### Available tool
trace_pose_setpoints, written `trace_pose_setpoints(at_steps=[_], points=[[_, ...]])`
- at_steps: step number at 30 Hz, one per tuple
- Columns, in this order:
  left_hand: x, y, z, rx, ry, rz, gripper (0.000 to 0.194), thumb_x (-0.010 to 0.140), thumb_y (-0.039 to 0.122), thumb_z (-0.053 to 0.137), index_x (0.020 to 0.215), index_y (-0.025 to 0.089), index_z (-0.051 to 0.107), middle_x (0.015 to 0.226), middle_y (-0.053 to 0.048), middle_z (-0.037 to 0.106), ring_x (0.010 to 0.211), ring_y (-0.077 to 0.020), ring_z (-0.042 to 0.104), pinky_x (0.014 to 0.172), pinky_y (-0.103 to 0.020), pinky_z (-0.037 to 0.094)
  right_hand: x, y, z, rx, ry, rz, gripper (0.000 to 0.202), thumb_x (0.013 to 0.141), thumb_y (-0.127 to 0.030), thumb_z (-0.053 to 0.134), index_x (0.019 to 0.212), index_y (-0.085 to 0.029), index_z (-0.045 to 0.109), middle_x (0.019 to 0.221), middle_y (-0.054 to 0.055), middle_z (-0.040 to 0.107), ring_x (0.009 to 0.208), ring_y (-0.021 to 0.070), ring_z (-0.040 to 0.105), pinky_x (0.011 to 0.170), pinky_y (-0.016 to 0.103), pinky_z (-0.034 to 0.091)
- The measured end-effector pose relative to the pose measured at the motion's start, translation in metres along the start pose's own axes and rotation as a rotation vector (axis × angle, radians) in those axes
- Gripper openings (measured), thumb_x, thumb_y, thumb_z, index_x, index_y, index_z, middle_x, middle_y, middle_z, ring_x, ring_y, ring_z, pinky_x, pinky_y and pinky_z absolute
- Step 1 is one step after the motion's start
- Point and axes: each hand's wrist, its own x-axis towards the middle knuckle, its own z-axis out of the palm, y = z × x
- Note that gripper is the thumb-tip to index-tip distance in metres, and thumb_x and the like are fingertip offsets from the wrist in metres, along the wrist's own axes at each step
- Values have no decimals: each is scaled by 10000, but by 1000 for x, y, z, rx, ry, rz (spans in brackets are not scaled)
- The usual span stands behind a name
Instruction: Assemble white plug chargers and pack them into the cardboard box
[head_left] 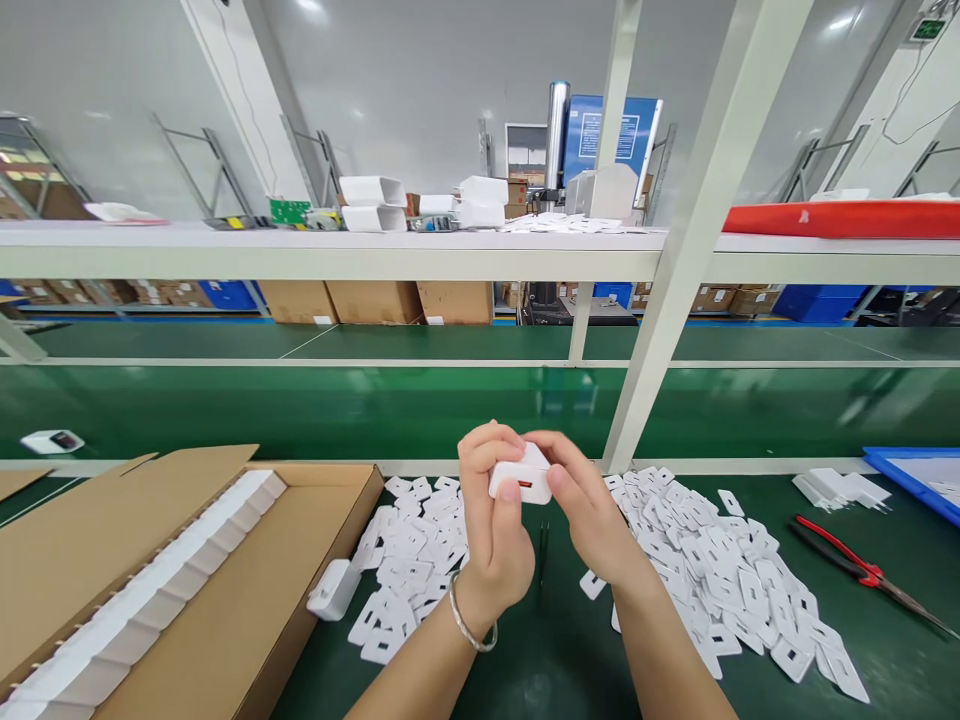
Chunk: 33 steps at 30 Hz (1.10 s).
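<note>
A small white plastic housing (523, 474) with a dark reddish slot in its near side is held up between my hands. My left hand (491, 510) is closed around its left end, the thumb pressed against the near side. At the other end, the fingers and thumb of my right hand (589, 505) pinch the housing. Below, thin dark tweezers (542, 552) lie on the green bench. Flat white plates with cut-outs lie in a left pile (416, 550) and a larger right pile (712, 565). A white block-shaped housing (334, 589) rests beside the carton.
An open cardboard carton (300, 560) with a row of white housings (172, 585) is at left. Red-handled pliers (870, 572), white parts (840, 488) and a blue tray (911, 465) are at right. A slanted post (660, 340) rises ahead; another white housing (52, 441) sits on the green conveyor (300, 405).
</note>
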Motion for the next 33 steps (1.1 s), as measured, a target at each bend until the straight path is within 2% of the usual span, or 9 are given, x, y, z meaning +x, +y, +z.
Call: trace_pose_setpoints(at_steps=[3, 6, 8, 11, 14, 17, 20, 25, 33], points=[[1, 2, -2, 19, -46, 52, 189, 1082, 349, 416, 1175, 291, 571, 1177, -63, 543, 1166, -235, 530, 1030, -433, 471, 1, -4, 2, 62, -33, -4, 400, 1028, -604, 548, 1050, -226, 675, 946, 23, 676, 857, 184, 616, 757, 321, 519], [8, 10, -9, 128, -247, 13, 320, 1106, 393, 362, 1333, 322, 576, 1412, -92, 485, 1351, -267, 458, 1091, -457, 460, -1, -5, 0, -28, 124, -139, 350, 1052, -560, 521, 1022, -233, 643, 906, 7, 634, 809, 169, 578, 708, 305, 469], [14, 16, -17, 226, -373, -21, 417, 1116, 448, 317, 1447, 350, 551, 1496, -101, 405, 1388, -276, 435, 1055, -438, 497, -2, -4, -6, -150, 211, -250, 332, 1064, -537, 497, 1022, -234, 626, 891, 7, 603, 774, 166, 550, 680, 310, 440], [23, 20, -30, 278, -507, 9, 517, 1103, 567, 279, 1512, 366, 522, 1352, -103, 484, 1218, -260, 535, 952, -414, 535, -4, -5, -15, -295, 215, -366, 330, 1051, -541, 510, 1069, -228, 614, 911, 18, 594, 763, 175, 540, 660, 322, 422], [29, 19, -38, 264, -598, 85, 496, 1105, 557, 313, 1502, 347, 523, 1203, -79, 601, 1059, -234, 580, 893, -394, 522, -6, -10, -18, -370, 178, -415, 359, 1044, -566, 501, 1074, -223, 604, 921, 26, 595, 761, 182, 543, 648, 330, 412], [30, 19, -38, 281, -550, 183, 435, 1108, 519, 366, 1445, 324, 561, 1094, -58, 629, 952, -208, 581, 836, -370, 502, -8, -13, -11, -368, 184, -434, 407, 1048, -602, 440, 1024, -224, 586, 890, 20, 569, 736, 180, 526, 639, 337, 407], [25, 20, -32, 280, -469, 253, 434, 1096, 550, 383, 1381, 306, 602, 991, -44, 602, 863, -193, 567, 766, -357, 489, -10, -10, 0, -288, 247, -428, 477, 1027, -676, 401, 977, -231, 567, 855, 7, 526, 704, 175, 506, 629, 343, 406], [15, 24, -22, 188, -374, 241, 425, 1081, 567, 427, 1316, 294, 653, 890, -21, 530, 793, -179, 538, 682, -331, 477, -12, -2, 11, -191, 360, -461, 575, 969, -790, 418, 931, -237, 569, 816, -4, 510, 649, 165, 488, 590, 340, 389], [15, 21, -22, 105, -293, 317, 371, 1061, 519, 513, 1271, 279, 704, 833, -8, 504, 762, -176, 477, 681, -342, 443, -14, -6, 15, -134, 315, -432, 578, 949, -800, 478, 932, -233, 589, 816, 1, 525, 659, 168, 488, 583, 335, 390]])
